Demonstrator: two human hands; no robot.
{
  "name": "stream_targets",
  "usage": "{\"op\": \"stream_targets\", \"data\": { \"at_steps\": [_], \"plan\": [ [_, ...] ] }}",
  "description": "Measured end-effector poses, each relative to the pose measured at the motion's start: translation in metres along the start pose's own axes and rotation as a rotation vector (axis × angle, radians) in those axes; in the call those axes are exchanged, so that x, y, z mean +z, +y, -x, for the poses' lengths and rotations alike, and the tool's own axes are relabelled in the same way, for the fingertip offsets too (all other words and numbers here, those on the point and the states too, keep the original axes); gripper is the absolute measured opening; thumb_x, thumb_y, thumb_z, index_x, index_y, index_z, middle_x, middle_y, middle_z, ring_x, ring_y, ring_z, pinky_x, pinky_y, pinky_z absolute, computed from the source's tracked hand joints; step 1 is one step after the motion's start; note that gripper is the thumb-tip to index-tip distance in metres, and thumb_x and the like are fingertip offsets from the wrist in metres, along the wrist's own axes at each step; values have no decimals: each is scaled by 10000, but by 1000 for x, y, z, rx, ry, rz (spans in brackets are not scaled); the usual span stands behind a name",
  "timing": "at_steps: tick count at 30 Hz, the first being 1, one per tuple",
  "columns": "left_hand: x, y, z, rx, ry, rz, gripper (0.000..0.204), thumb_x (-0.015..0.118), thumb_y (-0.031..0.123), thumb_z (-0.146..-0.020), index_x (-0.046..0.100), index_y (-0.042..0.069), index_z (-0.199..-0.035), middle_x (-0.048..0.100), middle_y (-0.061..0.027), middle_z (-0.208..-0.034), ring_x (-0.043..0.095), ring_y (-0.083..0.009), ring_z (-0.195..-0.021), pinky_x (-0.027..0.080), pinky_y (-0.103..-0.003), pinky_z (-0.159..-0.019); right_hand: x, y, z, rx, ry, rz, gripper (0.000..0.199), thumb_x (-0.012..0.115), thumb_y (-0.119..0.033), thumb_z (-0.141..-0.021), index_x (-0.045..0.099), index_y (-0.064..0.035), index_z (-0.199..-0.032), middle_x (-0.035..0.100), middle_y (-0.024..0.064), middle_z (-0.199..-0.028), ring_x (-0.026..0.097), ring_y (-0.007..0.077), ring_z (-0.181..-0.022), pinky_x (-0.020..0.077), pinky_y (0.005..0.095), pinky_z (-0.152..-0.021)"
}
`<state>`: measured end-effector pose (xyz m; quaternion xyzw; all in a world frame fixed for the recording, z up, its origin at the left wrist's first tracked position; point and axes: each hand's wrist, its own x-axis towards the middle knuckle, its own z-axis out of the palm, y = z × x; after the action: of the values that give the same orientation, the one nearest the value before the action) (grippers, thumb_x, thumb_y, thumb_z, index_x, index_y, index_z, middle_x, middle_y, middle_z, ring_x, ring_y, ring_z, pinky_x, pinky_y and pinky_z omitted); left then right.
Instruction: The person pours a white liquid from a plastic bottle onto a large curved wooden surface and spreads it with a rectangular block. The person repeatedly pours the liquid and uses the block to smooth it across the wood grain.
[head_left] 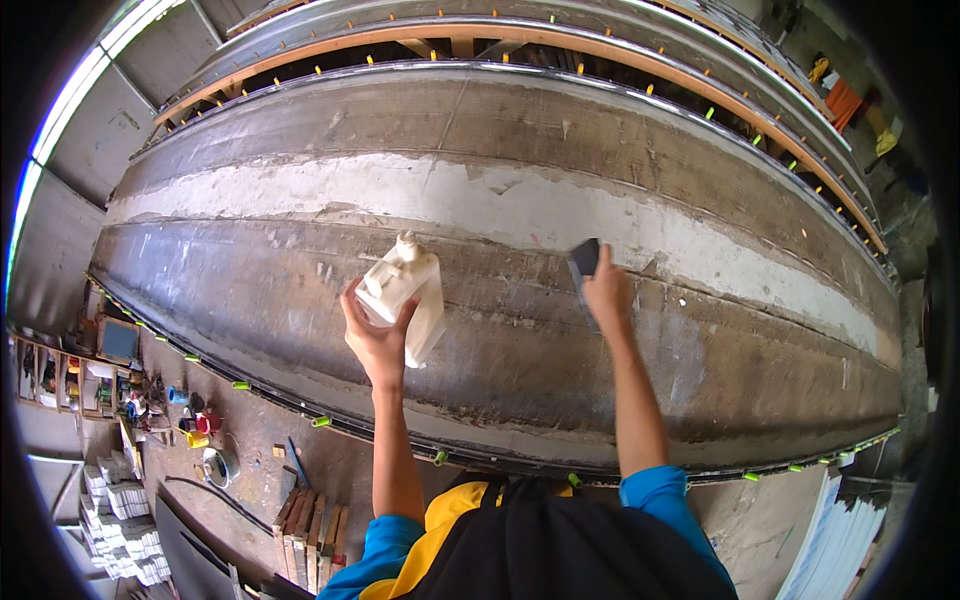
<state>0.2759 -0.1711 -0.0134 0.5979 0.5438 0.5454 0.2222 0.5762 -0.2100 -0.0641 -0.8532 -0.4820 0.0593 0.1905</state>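
My left hand [378, 338] is closed round the side of a white plastic jug [428, 300], which has a handle and a narrow neck at its top. The jug is just over the near half of a long brown-grey mould surface [520, 385]; I cannot tell whether its base touches. In my right hand [608, 290] is a flat dark scraper [583, 258], its blade against or just above the surface, right of the jug. A pale, whitish strip [500, 205] runs lengthwise along the mould beyond both hands.
Green clips [320, 422] stick out along the mould's near edge, yellow ones [506, 58] along the far edge. Behind it stands another long mould with a wooden rail [640, 55]. At lower left are timber pieces [310, 535], a white bucket [216, 467] and cluttered shelves [65, 380].
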Motion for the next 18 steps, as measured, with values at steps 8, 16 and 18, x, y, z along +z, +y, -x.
{"op": "stream_targets", "data": {
  "at_steps": [8, 16, 18],
  "plan": [
    [-6, 0, 3, 59, 15, -82, 638, 815, 149, -605, 466, 1, -1117, 595, -178, -1004, 590, -263, -926, 449, -347, -833, 47, -117, 5, -117, -193, -132, 457, 585, -86, -757, 390, 14, -1158, 626, 239, -817, 637, 365, -754, 529, 413, -623],
    [-14, 10, 18, 8, -42, -42, 634, 808, 103, -616, 457, -8, -1132, 586, -162, -1011, 574, -232, -937, 441, -342, -861, -23, 58, 10, 298, 95, 79, 415, 533, -98, -786, 402, -9, -1170, 630, 198, -792, 636, 339, -715, 494, 442, -592],
    [-1, 17, 24, 15, -78, 10, 629, 807, 103, -617, 457, -7, -1128, 585, -159, -1008, 572, -230, -939, 439, -340, -863, -32, 86, 7, 324, 94, 83, 454, 551, -122, -775, 396, -12, -1187, 633, 200, -779, 635, 350, -729, 493, 461, -606]
  ]
}}
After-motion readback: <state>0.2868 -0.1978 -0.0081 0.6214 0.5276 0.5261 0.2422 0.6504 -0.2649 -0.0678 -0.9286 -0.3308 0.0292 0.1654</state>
